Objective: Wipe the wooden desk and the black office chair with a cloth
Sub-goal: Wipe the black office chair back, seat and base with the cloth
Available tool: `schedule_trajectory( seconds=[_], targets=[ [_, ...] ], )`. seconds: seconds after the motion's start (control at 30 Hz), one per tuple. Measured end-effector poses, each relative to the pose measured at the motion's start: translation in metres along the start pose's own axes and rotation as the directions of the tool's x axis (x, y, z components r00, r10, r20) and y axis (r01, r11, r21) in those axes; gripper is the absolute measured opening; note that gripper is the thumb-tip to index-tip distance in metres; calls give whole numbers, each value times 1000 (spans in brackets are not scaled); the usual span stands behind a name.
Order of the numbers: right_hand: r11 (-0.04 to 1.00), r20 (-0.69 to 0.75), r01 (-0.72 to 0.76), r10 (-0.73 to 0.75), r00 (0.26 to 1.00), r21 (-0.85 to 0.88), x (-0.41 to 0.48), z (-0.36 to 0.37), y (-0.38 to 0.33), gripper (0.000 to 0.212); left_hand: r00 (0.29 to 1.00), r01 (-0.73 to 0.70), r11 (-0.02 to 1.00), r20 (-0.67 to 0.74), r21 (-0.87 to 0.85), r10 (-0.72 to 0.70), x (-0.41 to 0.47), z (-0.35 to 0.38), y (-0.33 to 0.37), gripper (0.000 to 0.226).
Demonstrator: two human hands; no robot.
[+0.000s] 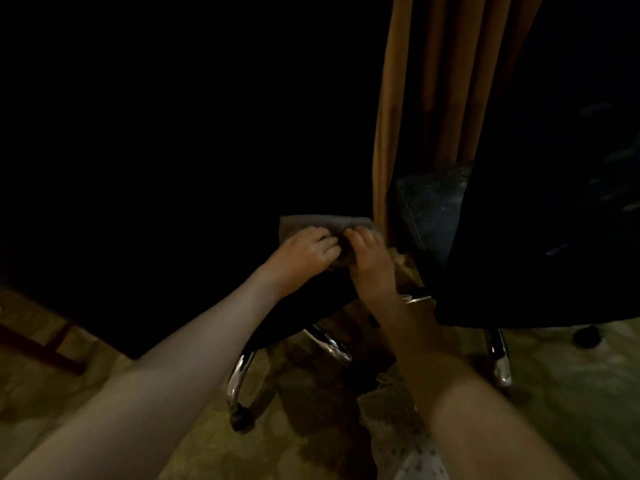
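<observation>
The room is very dim. A grey cloth lies spread on the black office chair, whose dark upholstery fills most of the left and upper view, and both hands are pressed onto the cloth's near edge. The left hand sits on the cloth's left part, fingers curled and bunching the fabric in a clenched grip. The right hand is just beside it, almost touching, its fingers likewise hooked into the cloth, so each grip is closed on the same piece of fabric. The far edge of the cloth shows flat beyond the knuckles.

Both forearms reach forward and slightly inward from the bottom corners, converging at the cloth; the wrists are roughly level. A thin bracelet rings the right wrist.

Beneath the hands, chrome chair legs curve down to a black caster on the patterned carpet. A brown curtain hangs just right of the cloth.
</observation>
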State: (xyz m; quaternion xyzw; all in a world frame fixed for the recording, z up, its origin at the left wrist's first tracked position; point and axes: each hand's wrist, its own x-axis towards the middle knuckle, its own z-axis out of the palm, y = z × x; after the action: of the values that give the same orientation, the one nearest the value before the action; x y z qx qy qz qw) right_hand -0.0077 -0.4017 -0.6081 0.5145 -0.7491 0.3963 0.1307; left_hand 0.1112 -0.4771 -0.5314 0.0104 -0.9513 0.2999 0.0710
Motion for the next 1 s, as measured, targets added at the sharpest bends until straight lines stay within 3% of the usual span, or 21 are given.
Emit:
schedule_trajectory(
  seconds=[0.1,0.17,0.23,0.27,0.4,0.47,0.53,0.67,0.77,0.87,1.0],
  targets=[
    [994,309,-105,101,946,-5,-27,24,-14,39,968,39,996,250,-76,-19,-25,26,20,32],
    [997,556,-78,68,828,-5,-46,39,-24,42,870,109,988,492,-109,-41,-51,47,33,32],
    [1000,635,7,-6,772,0,-59,46,-35,44,807,228,959,583,-167,-90,-76,53,38,37],
    [1000,628,30,-26,777,4,-63,47,-38,45,848,241,953,517,-186,-114,-84,51,37,39],
    [998,507,45,-62,860,45,-57,37,-30,46,869,284,944,460,-166,-181,-81,33,33,43],
    [996,343,78,-90,935,51,-49,25,-22,43,897,291,940,392,-177,-204,-65,23,34,44],
    [995,138,97,-101,985,30,-42,12,-8,40,958,215,963,226,-161,-176,-43,9,31,48],
    [999,-169,26,-29,985,-20,-14,-26,6,36,996,69,989,-42,-128,-75,3,-26,16,24],
    [997,-301,-75,76,951,17,15,-52,3,33,976,75,993,-197,-93,-92,36,-59,-3,35],
    [993,-346,-107,117,931,49,45,-68,-2,39,953,67,995,-291,-77,-87,56,-82,-19,26],
    [991,-184,-104,117,976,82,58,-66,-10,38,975,82,993,-200,-87,-98,54,-76,-25,23]
  ],
)
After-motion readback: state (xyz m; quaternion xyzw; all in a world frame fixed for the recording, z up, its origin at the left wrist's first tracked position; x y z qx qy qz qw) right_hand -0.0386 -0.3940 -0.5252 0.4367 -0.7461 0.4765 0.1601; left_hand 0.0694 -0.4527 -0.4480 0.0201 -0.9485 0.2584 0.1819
